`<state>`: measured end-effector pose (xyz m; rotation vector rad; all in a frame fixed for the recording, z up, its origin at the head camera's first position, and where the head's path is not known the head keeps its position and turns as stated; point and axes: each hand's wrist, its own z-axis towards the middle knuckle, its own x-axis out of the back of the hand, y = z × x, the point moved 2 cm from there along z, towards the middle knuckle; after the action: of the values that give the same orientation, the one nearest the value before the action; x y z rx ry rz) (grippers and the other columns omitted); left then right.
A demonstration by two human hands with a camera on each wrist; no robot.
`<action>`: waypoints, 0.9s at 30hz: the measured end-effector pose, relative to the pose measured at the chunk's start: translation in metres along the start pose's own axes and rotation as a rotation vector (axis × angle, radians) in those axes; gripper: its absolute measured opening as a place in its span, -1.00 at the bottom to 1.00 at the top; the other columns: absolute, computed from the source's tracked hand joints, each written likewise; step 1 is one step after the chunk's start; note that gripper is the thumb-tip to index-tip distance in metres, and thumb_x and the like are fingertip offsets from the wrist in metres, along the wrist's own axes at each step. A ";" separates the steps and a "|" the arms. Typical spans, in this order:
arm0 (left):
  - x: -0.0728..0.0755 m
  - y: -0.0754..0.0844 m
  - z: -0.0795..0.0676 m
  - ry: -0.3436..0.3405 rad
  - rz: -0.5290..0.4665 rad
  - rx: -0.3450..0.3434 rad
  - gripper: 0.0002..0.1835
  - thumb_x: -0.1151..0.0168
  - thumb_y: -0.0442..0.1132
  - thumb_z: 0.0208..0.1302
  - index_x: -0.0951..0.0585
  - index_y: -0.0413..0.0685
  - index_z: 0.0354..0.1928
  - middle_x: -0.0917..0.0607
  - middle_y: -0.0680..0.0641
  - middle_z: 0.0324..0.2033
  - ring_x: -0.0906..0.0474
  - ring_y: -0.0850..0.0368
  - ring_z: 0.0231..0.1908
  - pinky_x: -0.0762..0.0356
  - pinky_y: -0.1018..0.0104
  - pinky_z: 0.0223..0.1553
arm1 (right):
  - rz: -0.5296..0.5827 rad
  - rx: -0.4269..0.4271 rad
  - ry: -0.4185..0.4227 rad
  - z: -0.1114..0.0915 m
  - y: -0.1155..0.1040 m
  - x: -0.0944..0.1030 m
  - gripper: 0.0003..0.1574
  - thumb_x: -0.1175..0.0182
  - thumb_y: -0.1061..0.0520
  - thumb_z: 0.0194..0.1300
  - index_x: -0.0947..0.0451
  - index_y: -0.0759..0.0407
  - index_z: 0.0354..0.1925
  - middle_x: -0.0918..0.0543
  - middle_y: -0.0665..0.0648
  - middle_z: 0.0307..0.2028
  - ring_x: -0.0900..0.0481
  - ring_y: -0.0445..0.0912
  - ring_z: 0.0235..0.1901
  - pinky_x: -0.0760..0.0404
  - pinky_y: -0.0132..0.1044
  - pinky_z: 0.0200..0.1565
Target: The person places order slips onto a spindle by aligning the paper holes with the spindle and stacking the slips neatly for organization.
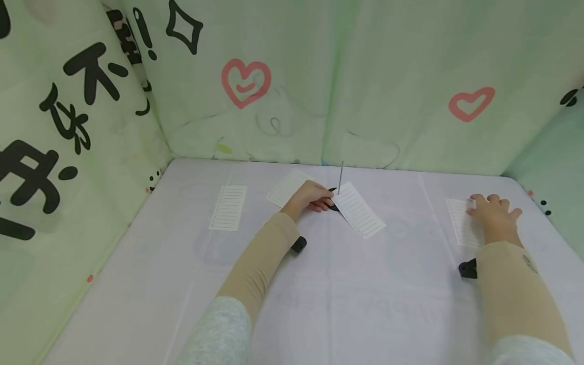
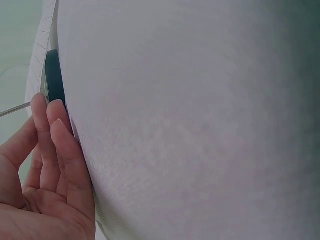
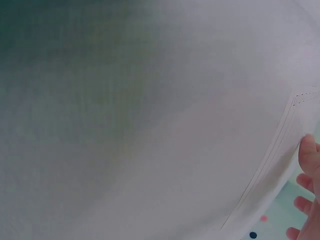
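Near the back of the table stands a bill spike with a thin upright metal rod (image 1: 340, 175) and a dark base (image 2: 54, 75). A lined paper slip (image 1: 361, 212) lies slantwise over the base, its upper corner at the rod. My left hand (image 1: 314, 196) holds the base's near-left edge, fingertips beside the slip's corner; the exact contact is partly hidden. At the right, my right hand (image 1: 496, 218) rests with spread, bent fingers over another lined slip (image 1: 463, 225). In the right wrist view its thumb (image 3: 309, 152) touches this slip's edge.
One lined slip (image 1: 228, 208) lies at the left, and another slip (image 1: 288, 186) lies partly behind my left hand. Pale green curtains (image 1: 388, 76) with printed figures rise along the back and sides of the white-covered table (image 1: 365, 314).
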<state>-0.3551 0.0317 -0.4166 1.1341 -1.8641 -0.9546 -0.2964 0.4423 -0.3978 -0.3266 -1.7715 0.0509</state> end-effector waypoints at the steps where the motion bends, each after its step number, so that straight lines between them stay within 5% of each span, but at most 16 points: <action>1: -0.001 0.000 0.000 0.001 0.000 0.003 -0.77 -0.20 -0.22 0.21 -0.59 -0.23 -0.17 -0.63 0.02 -0.61 -0.50 0.26 -0.67 -0.44 0.50 -0.65 | -0.011 0.000 0.005 -0.002 0.000 0.000 -0.29 -0.01 0.10 0.33 0.05 0.40 0.25 0.09 0.65 0.10 0.21 0.55 0.07 0.36 0.48 0.05; 19: -0.001 0.001 0.001 0.003 -0.015 0.001 -0.78 -0.21 -0.23 0.20 -0.58 -0.23 -0.18 -0.62 0.02 -0.62 -0.50 0.26 -0.69 -0.42 0.50 -0.67 | -0.077 -0.013 0.069 0.002 0.008 -0.004 -0.23 -0.14 0.06 0.26 0.00 0.48 0.16 -0.03 0.68 0.01 0.10 0.55 -0.01 0.32 0.48 0.06; 27: -0.001 0.000 0.002 -0.019 -0.010 -0.012 -0.75 -0.19 -0.23 0.21 -0.58 -0.25 -0.14 -0.62 0.03 -0.63 -0.50 0.26 -0.68 -0.43 0.50 -0.65 | -0.023 -0.041 0.064 0.004 0.011 -0.004 -0.21 -0.15 0.04 0.25 0.00 0.54 0.13 -0.07 0.67 -0.01 0.04 0.54 -0.02 0.23 0.49 0.05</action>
<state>-0.3566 0.0330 -0.4175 1.1320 -1.8666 -0.9843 -0.2971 0.4522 -0.4048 -0.3341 -1.7140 -0.0121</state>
